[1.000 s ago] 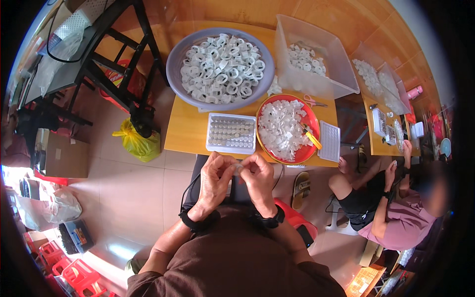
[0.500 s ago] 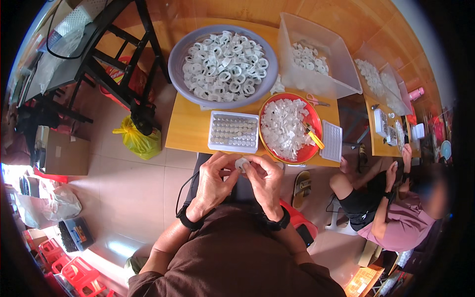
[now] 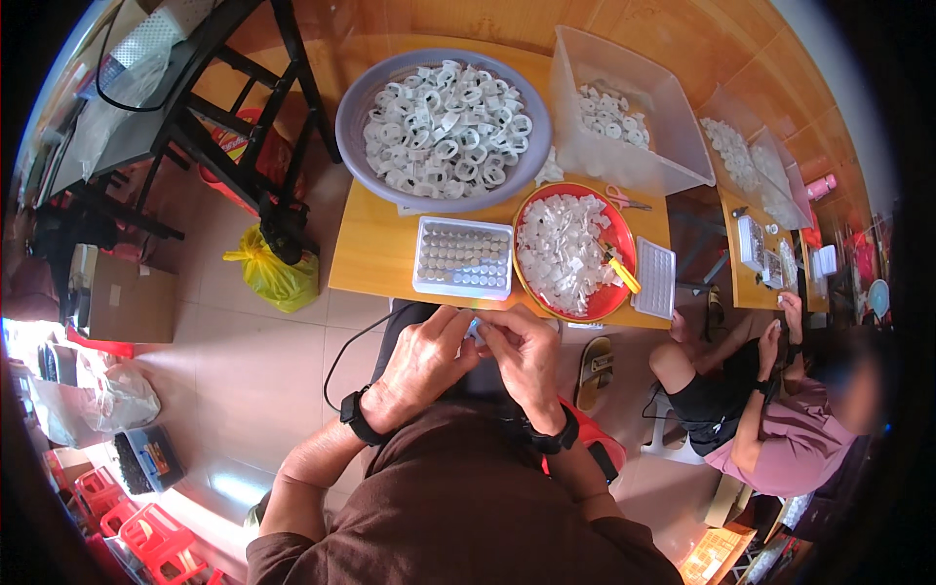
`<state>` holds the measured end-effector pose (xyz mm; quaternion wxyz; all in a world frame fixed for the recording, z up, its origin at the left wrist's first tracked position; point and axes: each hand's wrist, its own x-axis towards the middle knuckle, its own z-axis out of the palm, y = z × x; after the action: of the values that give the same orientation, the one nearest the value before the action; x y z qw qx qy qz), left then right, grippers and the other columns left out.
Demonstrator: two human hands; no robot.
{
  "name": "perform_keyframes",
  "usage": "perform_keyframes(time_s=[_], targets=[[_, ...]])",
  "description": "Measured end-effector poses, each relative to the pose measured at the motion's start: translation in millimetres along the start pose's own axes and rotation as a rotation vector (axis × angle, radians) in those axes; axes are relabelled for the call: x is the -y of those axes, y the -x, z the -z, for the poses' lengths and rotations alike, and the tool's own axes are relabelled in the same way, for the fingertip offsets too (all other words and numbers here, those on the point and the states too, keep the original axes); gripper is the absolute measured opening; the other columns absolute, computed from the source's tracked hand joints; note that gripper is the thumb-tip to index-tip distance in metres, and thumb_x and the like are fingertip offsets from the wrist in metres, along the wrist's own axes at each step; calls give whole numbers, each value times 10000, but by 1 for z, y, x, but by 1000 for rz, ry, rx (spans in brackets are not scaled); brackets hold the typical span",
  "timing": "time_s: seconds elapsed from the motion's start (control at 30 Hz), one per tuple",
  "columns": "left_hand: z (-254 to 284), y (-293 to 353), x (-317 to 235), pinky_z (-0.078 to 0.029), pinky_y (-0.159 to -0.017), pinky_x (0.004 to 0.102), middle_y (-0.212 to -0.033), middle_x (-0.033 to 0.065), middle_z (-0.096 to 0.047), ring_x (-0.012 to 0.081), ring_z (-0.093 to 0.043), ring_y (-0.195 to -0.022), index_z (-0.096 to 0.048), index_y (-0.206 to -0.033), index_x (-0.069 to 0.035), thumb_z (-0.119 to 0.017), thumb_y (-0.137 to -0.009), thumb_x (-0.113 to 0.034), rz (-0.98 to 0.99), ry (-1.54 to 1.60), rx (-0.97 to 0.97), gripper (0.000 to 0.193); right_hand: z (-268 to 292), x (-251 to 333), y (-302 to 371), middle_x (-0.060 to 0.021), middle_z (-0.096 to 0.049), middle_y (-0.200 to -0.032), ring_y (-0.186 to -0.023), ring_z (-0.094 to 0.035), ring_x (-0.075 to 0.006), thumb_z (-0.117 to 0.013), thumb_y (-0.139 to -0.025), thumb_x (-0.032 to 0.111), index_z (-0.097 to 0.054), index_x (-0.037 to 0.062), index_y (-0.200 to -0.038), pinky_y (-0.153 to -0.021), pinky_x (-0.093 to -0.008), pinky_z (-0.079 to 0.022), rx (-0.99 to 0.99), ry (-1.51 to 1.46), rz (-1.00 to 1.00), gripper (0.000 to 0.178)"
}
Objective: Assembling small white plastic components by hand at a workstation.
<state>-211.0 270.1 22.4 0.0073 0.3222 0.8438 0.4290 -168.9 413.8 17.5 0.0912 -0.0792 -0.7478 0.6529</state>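
My left hand and my right hand meet in front of the table's near edge, fingertips pinched together on a small white plastic piece. It has a bluish sheen, and the fingers cover most of it. Just beyond the hands, a white tray holds rows of small round silvery discs. To its right stands a red basin heaped with small white plastic pieces, a yellow-handled cutter resting on them. A large grey-purple basin behind is full of white ring-shaped parts.
Pink-handled scissors and a second slotted tray lie at the table's right. A clear plastic bin stands behind them. At right, another person sits working at a further table. A yellow bag rests on the floor at left.
Both hands have turned slightly and drawn closer around the small piece, which now shows bluish and is more covered. My left forearm has shifted a little left.
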Motion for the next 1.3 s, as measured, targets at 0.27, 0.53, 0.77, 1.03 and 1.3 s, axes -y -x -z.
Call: perform_keyframes(time_s=[0.27,0.53,0.77,1.03,1.3], targets=[[1,-2,4,-523,-574,338,-837,120,-557,259,-611,-668,-589,-954,-8,-620,-728,-10,25,103,-45,229,-1,-2,2,-61,-611,-813,-673,-632,-106,-622,-838,-19,-637,-42,-924,-598,-225,-520,-35,-87,-46,91],[-16,5,4,-540,-761,266,-980,77,-563,131,-587,-873,-641,-1005,26,-560,-804,97,358,997,-270,228,-4,-5,3,-58,-645,-815,-720,-637,-101,-639,-833,-8,-613,-29,-942,-645,-228,-506,-78,-113,27,114],[-19,5,4,-511,-808,277,-980,76,-564,150,-577,-884,-633,-948,42,-571,-814,100,437,1253,-316,159,-10,-2,5,-85,-637,-801,-715,-629,-115,-653,-812,-21,-595,-11,-909,-634,-240,-489,-151,79,215,113],[-14,7,13,-499,-784,289,-913,70,-605,155,-608,-838,-628,-891,23,-561,-800,95,488,1221,-372,135,-21,-1,-1,-70,-638,-758,-716,-637,-119,-646,-824,0,-592,-9,-897,-636,-248,-499,-117,66,204,91],[-2,-3,4,-526,-784,295,-930,8,-530,117,-571,-839,-550,-1160,5,-612,-827,30,459,1246,-302,339,50,-4,-58,-10,-602,-774,-672,-570,-62,-632,-846,91,-595,38,-933,-598,-205,-472,-218,-147,127,108]])
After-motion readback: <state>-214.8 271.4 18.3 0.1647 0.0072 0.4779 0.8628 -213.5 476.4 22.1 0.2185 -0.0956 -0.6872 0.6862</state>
